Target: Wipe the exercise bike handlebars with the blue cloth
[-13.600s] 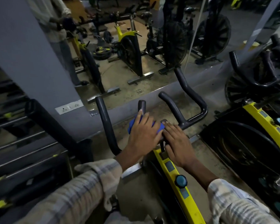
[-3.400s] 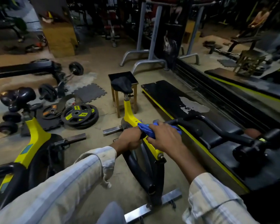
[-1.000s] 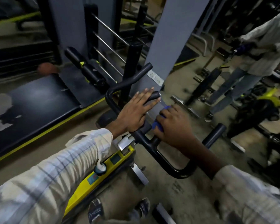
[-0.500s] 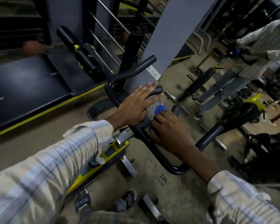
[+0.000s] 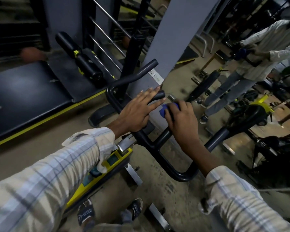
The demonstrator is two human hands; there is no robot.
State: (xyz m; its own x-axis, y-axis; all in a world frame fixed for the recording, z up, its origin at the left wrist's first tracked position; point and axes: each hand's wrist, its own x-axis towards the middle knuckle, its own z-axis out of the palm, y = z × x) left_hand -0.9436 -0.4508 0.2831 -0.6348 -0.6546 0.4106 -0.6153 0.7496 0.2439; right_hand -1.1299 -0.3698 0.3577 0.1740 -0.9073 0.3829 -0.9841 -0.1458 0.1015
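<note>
Blue cloth (image 5: pixel 164 110) is seen bunched up under the right hand (image 5: pixel 182 124), which is curled tight around it on one of the short inner prongs of the black handlebars (image 5: pixel 159 158). Only a bit of blue pokes out past the fingers. The left hand (image 5: pixel 136 113) is laid flat on the neighbouring prong, fingers spread and straight, nothing gripped. Below them the yellow bike frame (image 5: pixel 97 178) is visible. Checked sleeves (image 5: pixel 60 173) and a grey pillar (image 5: pixel 172 30) are in shot too.
</note>
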